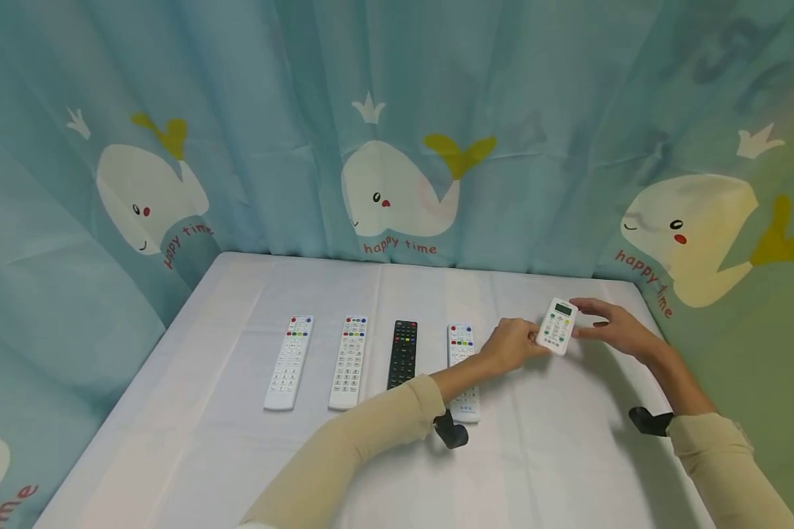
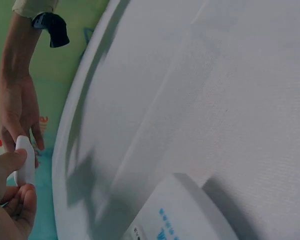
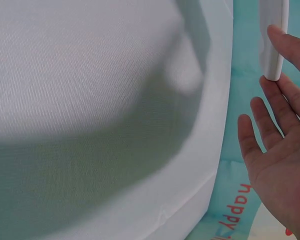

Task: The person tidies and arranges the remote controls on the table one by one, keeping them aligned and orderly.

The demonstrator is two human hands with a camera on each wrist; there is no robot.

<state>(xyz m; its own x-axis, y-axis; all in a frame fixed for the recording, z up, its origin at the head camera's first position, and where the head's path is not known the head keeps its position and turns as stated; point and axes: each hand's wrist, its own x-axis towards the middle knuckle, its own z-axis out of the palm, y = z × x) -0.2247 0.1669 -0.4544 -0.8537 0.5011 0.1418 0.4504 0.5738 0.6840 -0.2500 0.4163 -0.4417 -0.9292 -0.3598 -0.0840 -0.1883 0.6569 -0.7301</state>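
My left hand (image 1: 508, 345) pinches the near left edge of a small white remote control (image 1: 556, 327) with a dark display and green buttons. The remote is raised over the right part of the table, its face tilted toward me. At its right edge, my right hand (image 1: 610, 330) has the thumb and forefinger on it. In the right wrist view the thumb lies across the remote's side (image 3: 273, 55), the forefinger tip is at its end, and the other fingers are spread. Beneath my left forearm lies a longer white remote (image 1: 464, 404), partly hidden.
Left of my forearm, a black remote (image 1: 405, 349) and two white remotes (image 1: 348, 364) lie side by side, roughly parallel. The white cloth-covered table (image 1: 225, 455) ends at a blue-green curtain (image 1: 271, 110) printed with whales, behind and on both sides.
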